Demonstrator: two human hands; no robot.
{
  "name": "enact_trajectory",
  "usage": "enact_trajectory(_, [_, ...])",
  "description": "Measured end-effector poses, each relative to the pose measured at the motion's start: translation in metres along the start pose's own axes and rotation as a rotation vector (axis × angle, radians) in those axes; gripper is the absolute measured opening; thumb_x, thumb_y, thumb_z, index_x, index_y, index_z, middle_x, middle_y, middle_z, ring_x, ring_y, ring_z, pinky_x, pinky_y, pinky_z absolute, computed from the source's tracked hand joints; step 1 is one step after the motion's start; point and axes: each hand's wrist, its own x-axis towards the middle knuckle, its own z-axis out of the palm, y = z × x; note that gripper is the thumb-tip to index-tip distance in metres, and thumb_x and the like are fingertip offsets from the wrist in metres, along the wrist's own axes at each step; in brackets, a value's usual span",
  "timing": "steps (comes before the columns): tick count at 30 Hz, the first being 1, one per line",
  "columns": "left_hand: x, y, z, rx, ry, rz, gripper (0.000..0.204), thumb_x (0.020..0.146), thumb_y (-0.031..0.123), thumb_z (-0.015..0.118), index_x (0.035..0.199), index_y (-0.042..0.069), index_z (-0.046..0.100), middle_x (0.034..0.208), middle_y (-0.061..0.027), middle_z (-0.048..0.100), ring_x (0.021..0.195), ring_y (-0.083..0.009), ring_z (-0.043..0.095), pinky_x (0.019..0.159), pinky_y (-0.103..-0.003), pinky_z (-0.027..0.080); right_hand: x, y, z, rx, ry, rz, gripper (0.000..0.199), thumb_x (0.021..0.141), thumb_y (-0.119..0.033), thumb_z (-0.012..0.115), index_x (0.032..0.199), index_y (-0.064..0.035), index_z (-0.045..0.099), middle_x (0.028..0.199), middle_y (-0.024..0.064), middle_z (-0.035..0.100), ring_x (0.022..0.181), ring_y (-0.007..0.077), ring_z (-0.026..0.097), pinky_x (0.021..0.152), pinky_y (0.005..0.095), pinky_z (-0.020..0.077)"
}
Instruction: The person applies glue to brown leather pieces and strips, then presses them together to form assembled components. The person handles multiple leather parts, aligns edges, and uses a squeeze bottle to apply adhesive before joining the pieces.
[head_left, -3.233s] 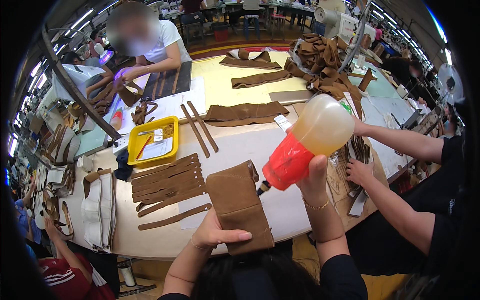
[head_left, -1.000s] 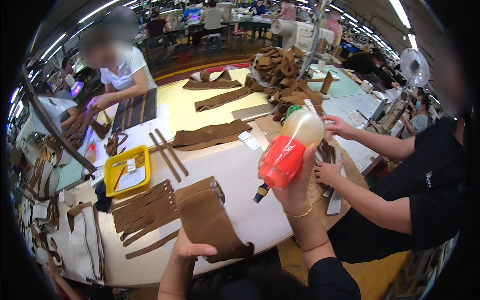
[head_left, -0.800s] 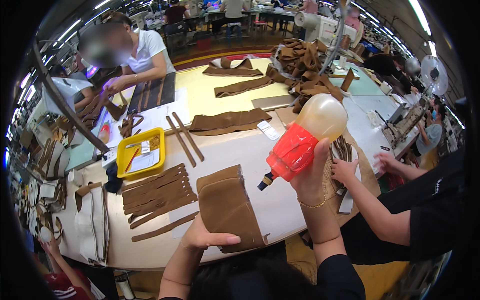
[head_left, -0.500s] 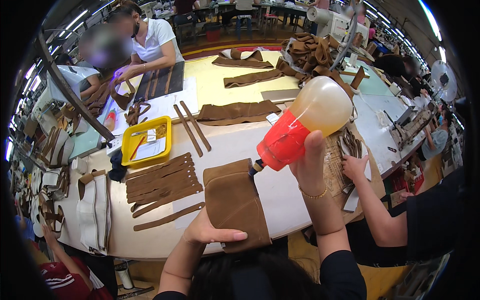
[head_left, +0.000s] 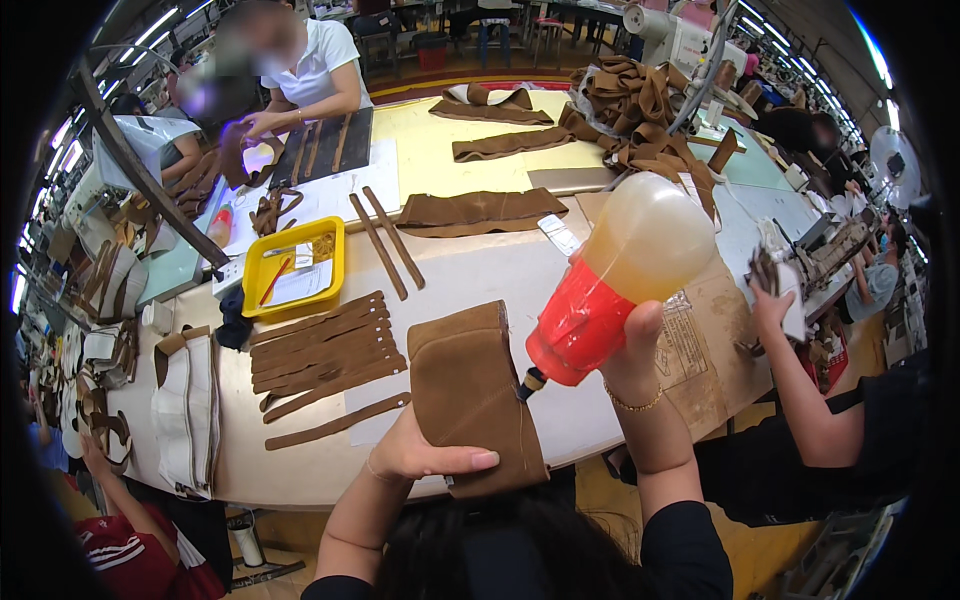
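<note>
On the left of the table (head_left: 480, 275) stands a yellow tray (head_left: 295, 268), and beside it lie brown leather strips (head_left: 325, 350). The left hand (head_left: 425, 455) grips the near edge of a folded brown suede piece (head_left: 470, 390), thumb on top, fingers closed under it. The right hand (head_left: 635, 345) holds, fingers wrapped around it, a tilted glue bottle (head_left: 620, 280); its dark nozzle touches the piece's right edge.
</note>
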Motion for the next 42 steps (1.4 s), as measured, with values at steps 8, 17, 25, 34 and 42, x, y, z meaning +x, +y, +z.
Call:
enact_trajectory(8, [0.003,-0.003,0.000,-0.103,0.027,-0.038,0.070,0.067,0.010,0.078,0.128,-0.001,0.046,0.117,-0.0104,0.058,0.109,-0.0196,0.055,0.095,-0.035,0.044,-0.028,-0.017,-0.008,-0.087,-0.097,0.159,0.098,0.060,-0.084,0.059,0.109,-0.0003,0.045,0.086,0.0087,0.057,0.070,0.0164,0.063,0.062,0.0311,0.0565])
enact_trajectory(17, [0.008,-0.003,0.000,-0.248,0.219,-0.001,0.064,0.072,0.010,0.073,0.129,-0.001,0.045,0.117,-0.0108,0.058,0.108,-0.0198,0.056,0.094,-0.034,0.044,-0.014,-0.027,-0.004,0.706,-0.065,0.271,0.089,0.072,-0.080,0.051,0.105,0.0022,0.046,0.080,0.0117,0.057,0.069,0.0209,0.063,0.049,0.0299,0.0543])
enact_trajectory(25, [0.002,-0.004,0.003,0.081,-0.010,-0.027,0.066,0.070,0.009,0.079,0.127,-0.001,0.047,0.115,-0.0082,0.059,0.108,-0.0166,0.054,0.095,-0.031,0.042,0.013,-0.016,-0.010,0.166,0.089,0.043,0.081,0.082,-0.072,0.047,0.119,0.0010,0.046,0.093,0.0090,0.059,0.083,0.0174,0.061,0.066,0.0329,0.0551])
enact_trajectory(34, [-0.001,0.004,0.005,0.091,-0.025,-0.064,0.064,0.071,0.007,0.079,0.126,0.000,0.048,0.113,-0.0073,0.060,0.105,-0.0155,0.056,0.092,-0.031,0.045,0.039,-0.005,-0.005,0.052,-0.105,-0.097,0.071,0.085,-0.058,0.058,0.122,0.0008,0.045,0.106,0.0091,0.056,0.091,0.0154,0.059,0.078,0.0314,0.0525])
enact_trajectory(42, [0.001,0.006,0.008,0.108,-0.022,-0.078,0.062,0.072,0.008,0.078,0.126,0.000,0.048,0.114,-0.0074,0.059,0.105,-0.0148,0.056,0.091,-0.031,0.045,0.027,0.002,-0.004,0.162,-0.058,-0.035,0.073,0.080,-0.053,0.069,0.125,-0.0011,0.042,0.109,0.0048,0.053,0.095,0.0119,0.055,0.079,0.0276,0.0495])
